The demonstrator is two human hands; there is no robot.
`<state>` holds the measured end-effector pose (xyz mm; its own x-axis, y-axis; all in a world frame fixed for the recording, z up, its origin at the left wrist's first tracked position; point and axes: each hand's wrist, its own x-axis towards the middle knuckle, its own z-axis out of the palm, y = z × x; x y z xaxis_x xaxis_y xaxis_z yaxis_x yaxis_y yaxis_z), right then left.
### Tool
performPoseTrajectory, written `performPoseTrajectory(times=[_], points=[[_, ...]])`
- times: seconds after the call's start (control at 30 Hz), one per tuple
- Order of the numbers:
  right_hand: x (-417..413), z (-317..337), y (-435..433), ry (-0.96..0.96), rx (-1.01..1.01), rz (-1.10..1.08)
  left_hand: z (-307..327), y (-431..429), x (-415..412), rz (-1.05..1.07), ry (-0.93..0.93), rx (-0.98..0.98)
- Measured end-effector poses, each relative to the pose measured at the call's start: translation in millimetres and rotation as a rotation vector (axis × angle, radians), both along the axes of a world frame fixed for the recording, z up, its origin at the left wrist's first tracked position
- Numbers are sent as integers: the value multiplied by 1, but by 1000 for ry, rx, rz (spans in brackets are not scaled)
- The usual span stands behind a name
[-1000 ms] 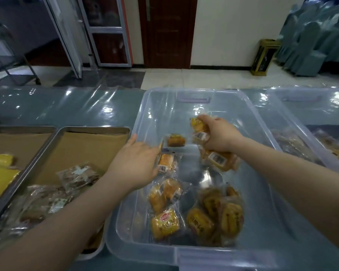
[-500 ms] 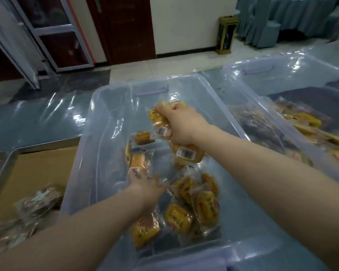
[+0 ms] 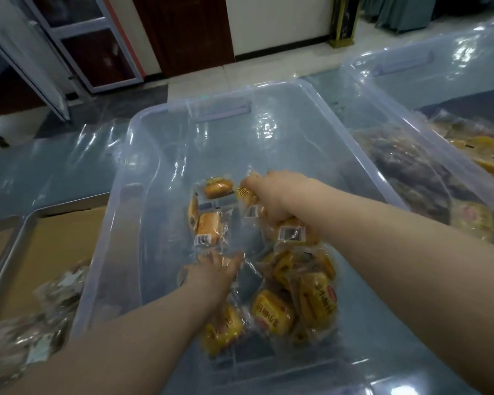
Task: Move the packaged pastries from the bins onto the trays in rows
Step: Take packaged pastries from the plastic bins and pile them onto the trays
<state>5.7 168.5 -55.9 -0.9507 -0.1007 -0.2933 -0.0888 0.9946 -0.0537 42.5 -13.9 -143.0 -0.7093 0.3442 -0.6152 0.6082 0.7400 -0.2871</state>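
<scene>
Clear plastic bin [image 3: 143,172] centre of my view. Yellow packaged pastries [image 3: 271,312] heaped in near half, two more packets [image 3: 208,228] lying apart toward far side. Right hand [image 3: 280,195] inside bin, fingers curled tight round bunch of packets [image 3: 250,198], barcode label [image 3: 291,233] facing me. Left hand [image 3: 211,273] low in bin, fingertips at clear wrapper [image 3: 230,262]; blurred, I cannot tell if it grips. Metal tray [image 3: 26,223] left of bin, brown paper lining [image 3: 63,240], few darker wrapped pastries [image 3: 60,292] on it. Second bin [image 3: 388,89] just beside, right.
</scene>
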Motion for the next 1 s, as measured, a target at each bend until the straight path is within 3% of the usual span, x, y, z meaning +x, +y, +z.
performPoseTrajectory(times=[0.2, 0.33, 0.67, 1.0], points=[[-6, 7, 11, 0, -23, -118, -2, 1, 1, 124, -126, 157], [-7, 7, 10, 63, -22, -98, 6, 7, -3, 42, -149, 134], [5, 14, 1, 187, -111, -125, 47, 19, -18, 114, 241, 370], [16, 35, 12, 221, -337, -252, 97, 15, -37, 226, 315, 564]])
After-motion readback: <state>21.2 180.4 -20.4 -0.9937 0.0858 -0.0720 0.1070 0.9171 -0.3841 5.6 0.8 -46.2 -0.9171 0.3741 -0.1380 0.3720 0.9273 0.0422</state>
